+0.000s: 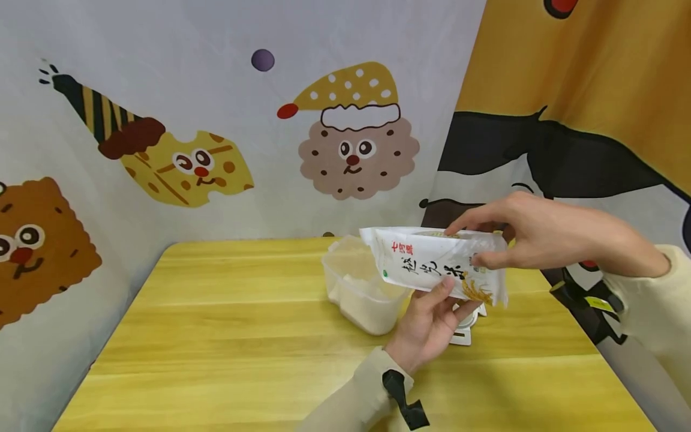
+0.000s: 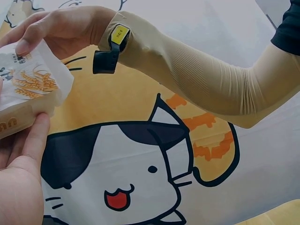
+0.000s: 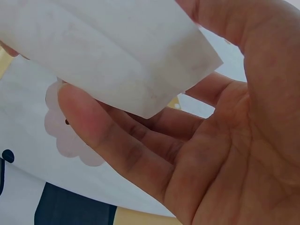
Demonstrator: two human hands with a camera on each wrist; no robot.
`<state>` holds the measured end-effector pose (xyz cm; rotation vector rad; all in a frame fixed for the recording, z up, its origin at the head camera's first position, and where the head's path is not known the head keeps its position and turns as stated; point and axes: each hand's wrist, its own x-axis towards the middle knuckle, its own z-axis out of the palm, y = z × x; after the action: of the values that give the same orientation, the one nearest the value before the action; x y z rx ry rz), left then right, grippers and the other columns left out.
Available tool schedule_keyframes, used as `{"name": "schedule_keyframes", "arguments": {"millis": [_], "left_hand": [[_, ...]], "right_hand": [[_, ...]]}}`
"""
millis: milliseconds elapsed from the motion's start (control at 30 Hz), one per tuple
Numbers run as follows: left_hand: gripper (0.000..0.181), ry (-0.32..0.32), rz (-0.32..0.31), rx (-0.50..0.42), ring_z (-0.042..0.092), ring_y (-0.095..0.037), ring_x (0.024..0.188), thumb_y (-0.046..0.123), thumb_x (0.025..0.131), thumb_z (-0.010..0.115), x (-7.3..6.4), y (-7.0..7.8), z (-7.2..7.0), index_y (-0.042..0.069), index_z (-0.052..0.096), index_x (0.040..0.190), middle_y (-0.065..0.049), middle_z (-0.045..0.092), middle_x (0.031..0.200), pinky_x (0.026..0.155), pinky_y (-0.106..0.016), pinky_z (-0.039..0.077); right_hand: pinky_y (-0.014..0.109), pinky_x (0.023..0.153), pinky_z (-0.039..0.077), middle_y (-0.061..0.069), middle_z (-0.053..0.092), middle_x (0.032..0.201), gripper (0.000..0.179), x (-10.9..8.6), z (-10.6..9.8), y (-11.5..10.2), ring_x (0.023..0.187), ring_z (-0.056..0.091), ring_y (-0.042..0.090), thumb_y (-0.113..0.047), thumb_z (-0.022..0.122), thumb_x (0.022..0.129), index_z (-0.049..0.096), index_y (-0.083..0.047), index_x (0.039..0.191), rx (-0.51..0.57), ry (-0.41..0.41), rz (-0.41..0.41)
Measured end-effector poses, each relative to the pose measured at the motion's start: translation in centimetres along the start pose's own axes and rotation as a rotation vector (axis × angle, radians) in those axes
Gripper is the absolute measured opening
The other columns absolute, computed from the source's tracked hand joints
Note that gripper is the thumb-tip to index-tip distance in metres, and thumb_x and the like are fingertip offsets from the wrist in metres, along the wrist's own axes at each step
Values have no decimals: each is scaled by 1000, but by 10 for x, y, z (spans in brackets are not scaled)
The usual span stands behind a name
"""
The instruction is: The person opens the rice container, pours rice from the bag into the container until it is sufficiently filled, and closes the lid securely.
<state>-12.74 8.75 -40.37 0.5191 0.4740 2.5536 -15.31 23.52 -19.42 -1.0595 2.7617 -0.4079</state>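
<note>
A white rice bag (image 1: 396, 255) with red and black lettering and golden rice ears lies tilted in both hands, its left end over a clear plastic container (image 1: 372, 309). Pale rice (image 1: 353, 288) lies inside that container. My left hand (image 1: 423, 330) holds the bag from below, thumb on its printed face. At the right end, my right hand (image 1: 531, 231) grips it from above, the thumb on the front and the fingers over the top edge. In the right wrist view, the bag's plain white end (image 3: 117, 51) sits between thumb and fingers.
A white object (image 1: 461, 336) stands on the table behind the left hand, mostly hidden by hand and bag. The yellow wood-grain table (image 1: 216, 342) meets a cartoon-printed curtain (image 1: 270, 180) at the back, with another curtain (image 1: 583, 150) along the right.
</note>
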Motion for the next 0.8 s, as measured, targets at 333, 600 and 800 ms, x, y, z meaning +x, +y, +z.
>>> {"name": "schedule_keyframes", "arguments": {"millis": [333, 600, 800], "left_hand": [[40, -5, 2, -6, 56, -11, 132, 22, 106, 58, 3, 3, 0, 27, 50, 145, 6, 56, 145, 113, -33, 51], [41, 2, 7, -6, 55, -12, 134, 21, 106, 57, 4, 5, -1, 27, 50, 145, 5, 55, 146, 113, -34, 50], [42, 18, -4, -16, 56, -12, 132, 23, 104, 61, 1, 3, 0, 27, 51, 144, 6, 56, 145, 112, -34, 51]], "right_hand": [[21, 60, 53, -18, 74, 101, 44, 3, -2, 0, 72, 63, -1, -21, 81, 88, 67, -41, 124, -12, 5, 9], [21, 64, 55, -16, 74, 104, 42, 6, -3, 0, 77, 65, 0, -20, 80, 89, 67, -39, 125, -5, -3, 6], [22, 53, 48, -16, 73, 100, 40, 4, -1, 0, 61, 58, 1, -25, 80, 90, 67, -40, 124, -9, -7, 32]]}}
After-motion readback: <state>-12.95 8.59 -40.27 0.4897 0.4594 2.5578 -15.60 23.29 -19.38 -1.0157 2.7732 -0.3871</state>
